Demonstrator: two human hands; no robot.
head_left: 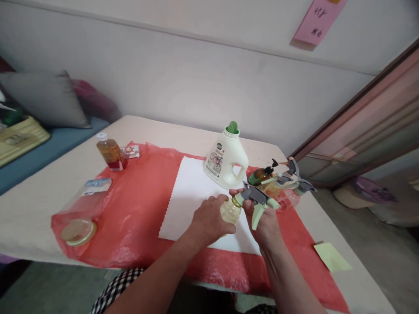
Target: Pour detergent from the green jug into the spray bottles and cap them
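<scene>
A yellowish clear spray bottle (pixel 230 212) is tilted between my hands above a white sheet (pixel 186 192). My left hand (pixel 212 216) wraps round its body. At the neck, my right hand (pixel 262 218) grips the grey and pale green trigger spray head (pixel 255 196), fingers closed about it. Whether the head is threaded on tightly I cannot tell. Just behind the bottle stands a large white jug (pixel 225 159) with a handle, a printed label and a green piece in its mouth. Right of it are a dark green pump bottle (pixel 260 175) and several more spray bottles (pixel 271 189).
Red plastic sheeting (pixel 140 196) covers much of the table (pixel 157 128). On the left are an amber bottle (pixel 111 152), a small box (pixel 132 151), a flat packet (pixel 97 186) and a round lidded container (pixel 78 232). A yellow-green paper (pixel 331 256) lies at the right edge.
</scene>
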